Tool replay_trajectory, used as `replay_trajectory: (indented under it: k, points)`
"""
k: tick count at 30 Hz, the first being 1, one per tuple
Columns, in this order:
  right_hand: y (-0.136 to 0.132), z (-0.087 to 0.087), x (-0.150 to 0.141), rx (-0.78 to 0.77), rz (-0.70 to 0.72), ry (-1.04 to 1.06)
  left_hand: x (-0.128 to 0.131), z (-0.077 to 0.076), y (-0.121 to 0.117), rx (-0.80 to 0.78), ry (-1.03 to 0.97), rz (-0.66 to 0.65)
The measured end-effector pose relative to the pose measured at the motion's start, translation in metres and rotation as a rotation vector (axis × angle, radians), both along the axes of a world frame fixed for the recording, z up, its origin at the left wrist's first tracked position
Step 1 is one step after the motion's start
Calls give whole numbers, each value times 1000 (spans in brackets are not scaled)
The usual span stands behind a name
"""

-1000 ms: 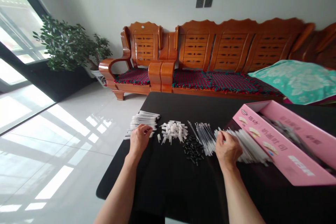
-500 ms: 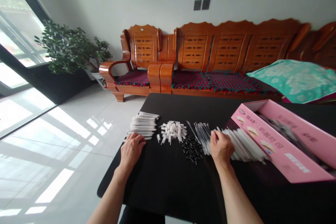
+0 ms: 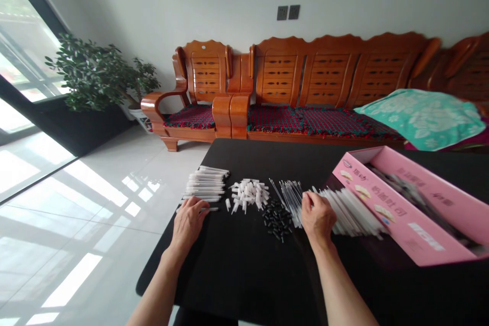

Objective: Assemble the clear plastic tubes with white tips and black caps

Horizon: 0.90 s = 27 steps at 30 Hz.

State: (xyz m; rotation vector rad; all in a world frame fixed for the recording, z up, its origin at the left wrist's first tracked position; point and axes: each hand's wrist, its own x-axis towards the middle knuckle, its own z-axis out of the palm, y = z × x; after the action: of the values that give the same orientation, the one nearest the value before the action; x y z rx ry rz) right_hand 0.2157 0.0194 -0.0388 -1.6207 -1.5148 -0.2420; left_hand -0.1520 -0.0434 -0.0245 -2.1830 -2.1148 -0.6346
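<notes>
My left hand (image 3: 188,220) is at the table's left edge, its fingers closed on a slim white pen (image 3: 211,209). Just beyond it lies a stack of similar white pens (image 3: 206,184) with dark tips. My right hand (image 3: 318,215) is curled in a pinch between thin pen refills (image 3: 291,198) and a row of translucent white pen barrels (image 3: 357,212); what its fingertips hold, if anything, is hidden. Between the hands are a heap of short white pen caps (image 3: 250,193) and a pile of small black plugs (image 3: 277,219).
A pink cardboard box (image 3: 405,216) with grey contents stands at the right on the black table (image 3: 244,270). Behind are a wooden sofa (image 3: 321,71) with woven seat covers and a turquoise cloth (image 3: 424,117). A potted plant (image 3: 91,71) is beside the window.
My left hand has drawn slightly nearer, and the pen in its fingers now shows apart from the stack. My right hand stays among the refills and barrels. The view has shifted a little.
</notes>
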Motion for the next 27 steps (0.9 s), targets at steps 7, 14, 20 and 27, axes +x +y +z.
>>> replay_trajectory:
  k: [7,14,20,27]
  points:
    - [-6,9,-11,-87,217,211,21,20,5,37,-41,-124]
    - [-24,22,-50,-354,697,466,107,44,42,114,-104,-391]
    - [-20,22,-49,-401,709,596,141,33,57,207,-186,-510]
    - [-17,21,-51,-368,653,903,137,14,57,207,-883,-144]
